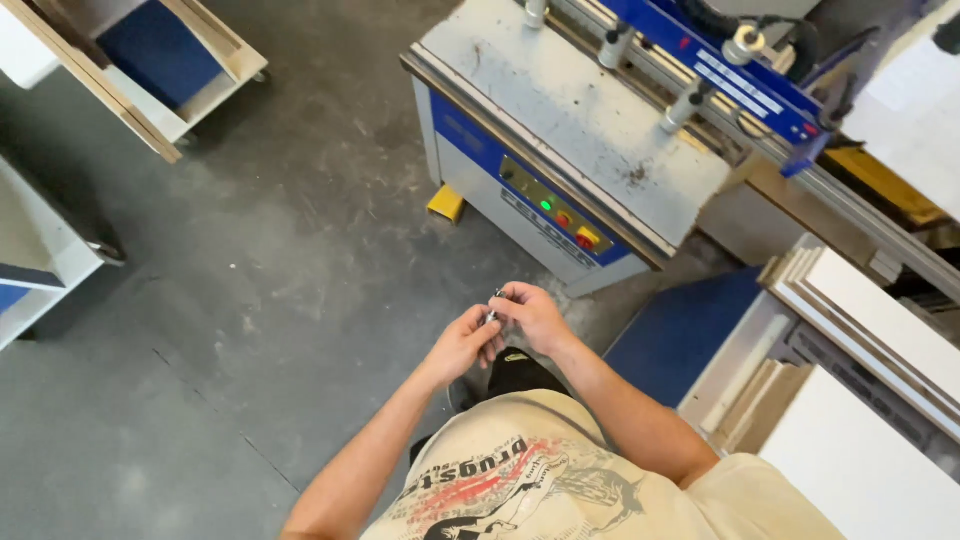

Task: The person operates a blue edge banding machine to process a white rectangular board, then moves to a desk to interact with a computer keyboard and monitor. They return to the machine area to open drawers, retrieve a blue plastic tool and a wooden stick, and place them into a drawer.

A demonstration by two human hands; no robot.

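Observation:
Both hands meet in front of my chest over the grey concrete floor. My left hand (pixel 463 343) and my right hand (pixel 532 315) pinch a small thin metal piece (pixel 493 312) between their fingertips; it looks like a short bit or screw, too small to tell which. My forearms come up from the bottom of the view, over a beige printed shirt.
A blue and grey woodworking machine (pixel 560 130) with a control panel of coloured buttons (pixel 560 212) stands just ahead. A yellow foot block (pixel 446 203) sits at its base. Stacked white panels (pixel 870 330) lie to the right. Wheeled carts with boards (pixel 150 70) stand at the upper left.

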